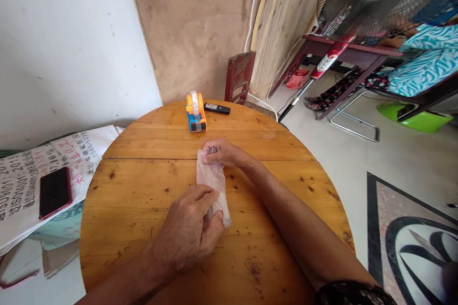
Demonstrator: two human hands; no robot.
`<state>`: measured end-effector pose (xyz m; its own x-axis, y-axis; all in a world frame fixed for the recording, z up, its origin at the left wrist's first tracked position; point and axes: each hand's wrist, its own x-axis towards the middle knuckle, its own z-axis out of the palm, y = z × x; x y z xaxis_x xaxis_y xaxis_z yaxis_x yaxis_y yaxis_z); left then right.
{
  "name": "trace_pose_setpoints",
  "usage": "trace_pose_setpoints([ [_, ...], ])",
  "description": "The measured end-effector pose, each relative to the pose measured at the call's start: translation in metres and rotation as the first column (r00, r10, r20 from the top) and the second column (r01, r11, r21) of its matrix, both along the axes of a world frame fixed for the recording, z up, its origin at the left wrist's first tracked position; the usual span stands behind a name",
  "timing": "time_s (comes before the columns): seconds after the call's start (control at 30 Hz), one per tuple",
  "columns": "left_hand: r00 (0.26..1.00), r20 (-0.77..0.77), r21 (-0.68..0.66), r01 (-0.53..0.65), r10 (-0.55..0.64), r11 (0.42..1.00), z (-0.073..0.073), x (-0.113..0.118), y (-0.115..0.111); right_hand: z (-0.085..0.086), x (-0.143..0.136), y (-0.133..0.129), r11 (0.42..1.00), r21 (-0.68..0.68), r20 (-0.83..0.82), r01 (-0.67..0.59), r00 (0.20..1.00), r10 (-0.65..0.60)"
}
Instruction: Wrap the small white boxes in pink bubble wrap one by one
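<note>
A strip of thin, whitish translucent wrap (213, 178) lies lengthwise over the middle of the round wooden table (143, 176). My right hand (223, 153) is closed on its far end, where a small shiny, clear bit shows between thumb and fingers. Lower down, my left hand (193, 221) pinches the near part of the wrap between thumb and fingertips. What may be inside the wrap cannot be made out.
An orange and blue tape dispenser (196, 112) and a black remote (217, 108) sit at the table's far edge. Left are a phone (55, 193) and printed sacks (21, 176). Beyond are a red chair (240, 76), a fan (379, 0) and a seated person (422, 66).
</note>
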<state>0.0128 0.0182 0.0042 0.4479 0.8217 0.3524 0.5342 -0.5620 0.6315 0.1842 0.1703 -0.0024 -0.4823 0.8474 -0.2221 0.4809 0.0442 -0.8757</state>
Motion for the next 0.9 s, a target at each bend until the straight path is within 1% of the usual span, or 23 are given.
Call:
trace_pose_setpoints([
  [0.1,0.999,-0.024,0.066,-0.043,0.044,0.997,-0.003,0.003,-0.002,0.001,-0.003,0.002,0.996,0.089,-0.020,-0.005,1.000,0.007],
  [0.17,0.998,-0.031,0.118,-0.058,0.062,0.991,-0.007,0.005,-0.002,0.006,-0.007,0.002,0.990,0.138,-0.037,0.000,0.999,0.005],
  [0.27,0.996,-0.058,0.172,-0.061,0.072,0.983,-0.010,0.006,-0.002,0.020,-0.010,-0.002,0.986,0.169,-0.060,-0.006,0.998,0.016],
  [0.33,0.994,-0.084,0.174,-0.054,0.069,0.983,-0.009,0.005,-0.001,0.034,-0.010,-0.011,0.971,0.237,-0.092,-0.040,0.994,0.064],
  [0.43,0.992,-0.111,0.156,-0.050,0.068,0.986,-0.006,0.003,-0.001,0.053,-0.007,-0.036,0.907,0.413,-0.107,-0.081,0.985,0.137],
  [0.53,0.988,-0.138,0.170,-0.051,0.075,0.984,-0.008,0.002,-0.003,0.062,-0.005,-0.066,0.833,0.549,-0.059,-0.075,0.990,0.128],
  [0.6,0.985,-0.142,0.196,-0.069,0.098,0.978,-0.013,0.001,-0.006,0.064,-0.004,-0.084,0.796,0.601,-0.032,-0.069,0.993,0.110],
  [0.67,0.982,-0.121,0.232,-0.111,0.142,0.966,-0.020,0.001,-0.009,0.064,-0.004,-0.098,0.772,0.631,-0.019,-0.072,0.994,0.108],
  [0.8,0.976,-0.003,0.281,-0.209,0.218,0.937,-0.033,0.000,-0.013,0.061,0.000,-0.119,0.739,0.668,-0.012,-0.090,0.991,0.131],
  [0.9,0.968,0.072,0.275,-0.252,0.242,0.928,-0.036,0.000,-0.013,0.053,0.003,-0.131,0.708,0.700,0.004,-0.089,0.993,0.121],
])
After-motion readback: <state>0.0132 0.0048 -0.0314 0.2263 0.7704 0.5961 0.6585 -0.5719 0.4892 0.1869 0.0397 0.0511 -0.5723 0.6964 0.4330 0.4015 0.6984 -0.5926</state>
